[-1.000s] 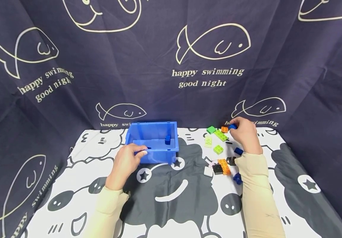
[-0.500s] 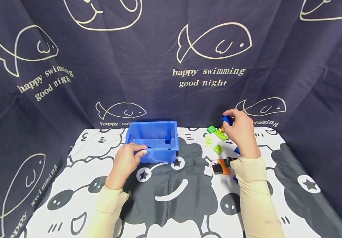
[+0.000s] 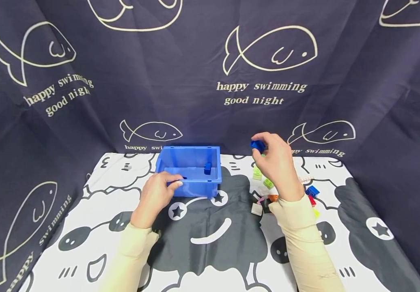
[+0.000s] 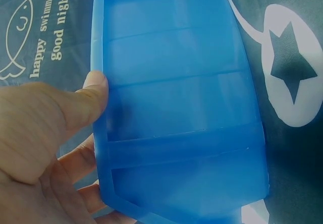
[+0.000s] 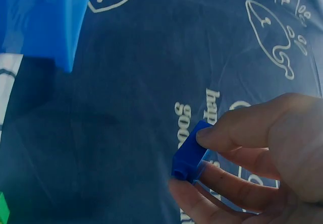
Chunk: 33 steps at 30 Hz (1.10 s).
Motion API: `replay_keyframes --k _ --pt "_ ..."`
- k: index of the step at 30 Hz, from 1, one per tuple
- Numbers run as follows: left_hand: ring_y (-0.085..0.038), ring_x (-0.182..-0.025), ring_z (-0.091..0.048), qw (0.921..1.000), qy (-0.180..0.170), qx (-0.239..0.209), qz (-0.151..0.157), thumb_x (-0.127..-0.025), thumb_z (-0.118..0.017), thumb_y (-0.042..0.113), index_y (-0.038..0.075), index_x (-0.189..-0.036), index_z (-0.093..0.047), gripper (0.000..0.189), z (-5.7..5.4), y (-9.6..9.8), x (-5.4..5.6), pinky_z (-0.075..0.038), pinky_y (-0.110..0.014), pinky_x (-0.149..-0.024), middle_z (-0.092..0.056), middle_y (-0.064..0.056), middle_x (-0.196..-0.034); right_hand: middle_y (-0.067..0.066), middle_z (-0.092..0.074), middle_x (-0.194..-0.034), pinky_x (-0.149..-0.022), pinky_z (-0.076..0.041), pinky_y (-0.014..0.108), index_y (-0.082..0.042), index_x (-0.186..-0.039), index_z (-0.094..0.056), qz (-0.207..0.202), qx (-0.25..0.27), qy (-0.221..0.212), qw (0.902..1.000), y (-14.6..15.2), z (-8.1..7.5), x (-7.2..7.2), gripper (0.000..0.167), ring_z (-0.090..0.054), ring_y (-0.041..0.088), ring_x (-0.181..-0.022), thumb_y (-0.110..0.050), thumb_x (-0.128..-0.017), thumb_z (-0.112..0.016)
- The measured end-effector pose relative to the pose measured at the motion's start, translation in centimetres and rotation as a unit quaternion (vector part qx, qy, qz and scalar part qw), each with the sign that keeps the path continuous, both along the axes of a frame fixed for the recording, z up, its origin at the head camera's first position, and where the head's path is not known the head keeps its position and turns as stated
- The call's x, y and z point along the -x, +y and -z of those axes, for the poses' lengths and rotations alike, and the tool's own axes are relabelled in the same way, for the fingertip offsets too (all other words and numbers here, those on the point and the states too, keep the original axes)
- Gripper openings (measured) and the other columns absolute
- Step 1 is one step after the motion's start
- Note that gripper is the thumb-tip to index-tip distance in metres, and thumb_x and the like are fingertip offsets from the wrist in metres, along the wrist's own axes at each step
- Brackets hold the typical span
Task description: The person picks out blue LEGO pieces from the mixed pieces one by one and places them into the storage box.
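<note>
Between thumb and fingers, my right hand (image 3: 276,162) pinches a blue toy brick (image 5: 193,152), held up in the air between the loose bricks and the bin. My left hand (image 3: 156,198) grips the near rim of a blue plastic bin (image 3: 199,188). In the left wrist view its thumb (image 4: 95,90) lies over the rim, with the other fingers on the far side of that wall. Inside the bin a blue brick (image 3: 207,168) rests near the right wall. A dark bit beside the left fingertips is too small to tell.
Below the right hand lie lime bricks (image 3: 257,173), a white brick (image 3: 256,209) and an orange brick (image 3: 273,198), partly covered by the arm. Right of the sleeve are a blue brick (image 3: 312,191) and a red brick (image 3: 311,200). A dark fish-print curtain (image 3: 202,89) hangs behind.
My right hand has lifted the blue brick off the cloth and carried it left towards the bin. The left hand keeps its grip on the rim.
</note>
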<state>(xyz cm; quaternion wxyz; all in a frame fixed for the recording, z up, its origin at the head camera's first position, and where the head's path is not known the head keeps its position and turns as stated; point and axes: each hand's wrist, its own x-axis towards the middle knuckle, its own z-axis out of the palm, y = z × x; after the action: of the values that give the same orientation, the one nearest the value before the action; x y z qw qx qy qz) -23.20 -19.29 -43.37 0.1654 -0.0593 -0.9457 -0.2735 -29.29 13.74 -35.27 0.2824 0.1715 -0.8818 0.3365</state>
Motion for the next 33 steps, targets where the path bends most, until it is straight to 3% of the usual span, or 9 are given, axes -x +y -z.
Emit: replay_keyframes --k 9,14,21,27,33 --pt "-0.028 -0.099 -0.073 1.0000 -0.002 0.003 0.000 -0.088 -0.084 0.023 0.019 -0.109 -0.084 0.021 0.1 0.2 0.1 -0.055 -0.046 -0.077 -0.078 -0.002 -0.101 0.016 -0.069 -0.105 -0.076 -0.056 0.045 -0.008 -0.114 -0.073 -0.032 -0.002 0.000 0.9995 -2.5 -1.9 0.4 0.028 -0.069 0.032 -0.079 -0.004 -0.087 -0.072" --pt "-0.028 -0.099 -0.073 1.0000 0.002 -0.001 -0.001 -0.088 -0.084 0.022 0.020 -0.108 -0.084 0.021 -0.1 0.1 0.1 -0.055 -0.046 -0.077 -0.079 -0.002 -0.102 0.014 -0.068 -0.108 -0.079 -0.055 0.045 -0.010 -0.117 -0.072 -0.043 -0.023 -0.030 0.9983 -4.4 -2.5 0.7 0.029 -0.066 0.030 -0.083 -0.005 -0.088 -0.071" --pt "-0.028 -0.098 -0.073 1.0000 -0.004 0.000 0.000 -0.088 -0.084 0.023 0.019 -0.109 -0.084 0.021 0.0 0.2 0.0 -0.055 -0.046 -0.075 -0.078 -0.002 -0.102 0.012 -0.067 -0.111 -0.079 -0.056 0.044 -0.012 -0.122 -0.071 -0.051 -0.044 -0.070 0.9953 -6.8 -2.3 0.3 0.031 -0.060 0.027 -0.085 -0.008 -0.091 -0.071" --pt "-0.028 -0.095 -0.073 1.0000 0.002 0.002 -0.002 -0.088 -0.084 0.022 0.018 -0.108 -0.084 0.021 0.0 0.3 0.1 -0.055 -0.046 -0.074 -0.078 -0.003 -0.099 0.009 -0.066 -0.113 -0.086 -0.057 0.044 -0.016 -0.125 -0.070 -0.067 -0.054 -0.102 0.9911 -8.5 -1.9 0.2 0.033 -0.060 0.026 -0.094 -0.010 -0.093 -0.071" --pt "-0.028 -0.095 -0.073 1.0000 0.005 0.005 -0.003 -0.087 -0.084 0.022 0.018 -0.108 -0.084 0.020 -0.1 0.3 0.1 -0.055 -0.046 -0.075 -0.078 -0.003 -0.099 0.009 -0.068 -0.116 -0.089 -0.055 0.045 -0.015 -0.123 -0.070 -0.086 -0.065 -0.109 0.9882 -10.0 -1.2 0.4 0.032 -0.062 0.027 -0.098 -0.009 -0.092 -0.071"
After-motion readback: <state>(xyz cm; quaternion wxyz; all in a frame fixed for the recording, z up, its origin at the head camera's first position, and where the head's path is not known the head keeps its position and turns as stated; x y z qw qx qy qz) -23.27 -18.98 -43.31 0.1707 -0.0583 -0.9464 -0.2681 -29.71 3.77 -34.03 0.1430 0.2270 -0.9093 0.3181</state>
